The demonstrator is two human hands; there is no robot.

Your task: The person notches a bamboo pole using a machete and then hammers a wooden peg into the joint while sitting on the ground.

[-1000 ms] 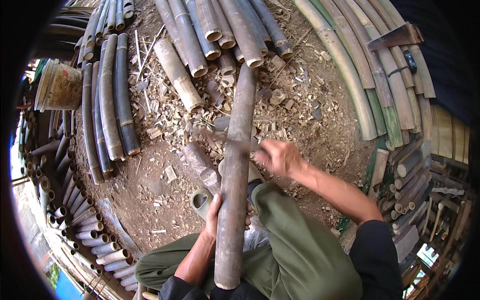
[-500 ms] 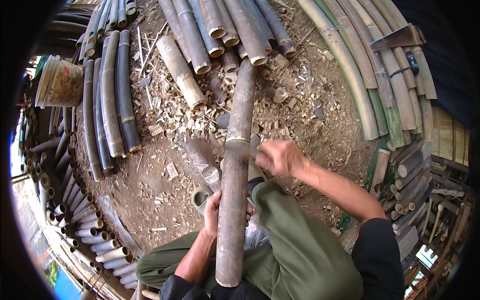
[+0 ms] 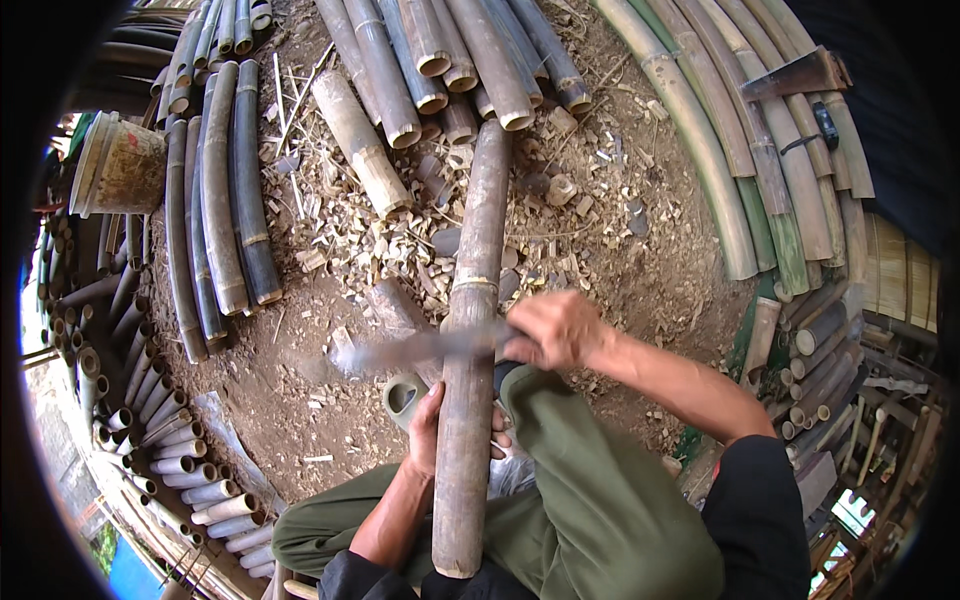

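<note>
Ground: bare brown dirt floor [image 3: 640,250], strewn with pale bamboo chips and offcuts [image 3: 400,240], thickest just beyond the worker's knees.
Surroundings: cut brown bamboo poles [image 3: 470,60] lay stacked at the top; long curved greenish-tan bamboo poles [image 3: 720,170] ran down the right side; darker split bamboo lengths [image 3: 225,190] lay on the left, with short hollow bamboo tubes [image 3: 170,460] heaped along the lower left edge. A stained pale plastic bucket [image 3: 120,165] stood at the far left.
Work piece: a long brown bamboo pole [image 3: 470,400] lay lengthwise from the person's lap out to the stacked poles, resting over the olive-green trouser leg [image 3: 590,490].
Left hand: the left hand [image 3: 430,430] was clasped round the pole's left side, fingertips showing on its far side.
Right hand: the right hand [image 3: 555,330] was clenched on the handle of a long blade [image 3: 400,352], which crossed the pole just below a node.
Hard to make out: the blade was smeared by motion, so its shape and edge could not be read. The olive-green rubber boot [image 3: 405,395] showed only partly behind the pole. A flat rusty metal tool [image 3: 795,75] lay on the right-hand poles, its kind unclear. The picture's rim was black and bent.
</note>
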